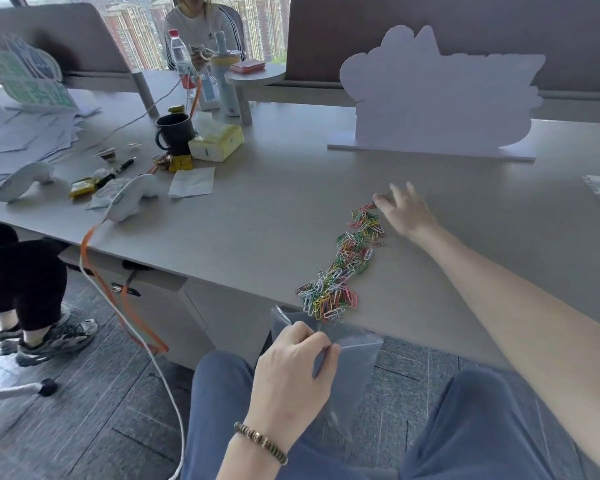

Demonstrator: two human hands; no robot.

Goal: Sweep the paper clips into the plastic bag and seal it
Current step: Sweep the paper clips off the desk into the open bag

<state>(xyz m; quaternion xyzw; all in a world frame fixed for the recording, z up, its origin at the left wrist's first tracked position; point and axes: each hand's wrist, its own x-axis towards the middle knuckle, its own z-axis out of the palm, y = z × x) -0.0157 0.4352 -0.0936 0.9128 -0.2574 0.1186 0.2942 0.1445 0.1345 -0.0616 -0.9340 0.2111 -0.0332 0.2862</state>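
A: Left hand [293, 355]?
B: Pinching the bag [347, 362] mouth just under the desk [257, 216] edge.
A: The clips [343, 265]?
B: Strung along the desk toward that edge. Right hand [404, 211], fingers spread and empty, sits at the far end; best drag low, steadily, bagward.

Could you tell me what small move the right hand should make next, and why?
Probably draw the right hand back along the table, pushing the clips toward the edge. It sits at the far end of the trail, while the left hand holds the bag open just below the near end.
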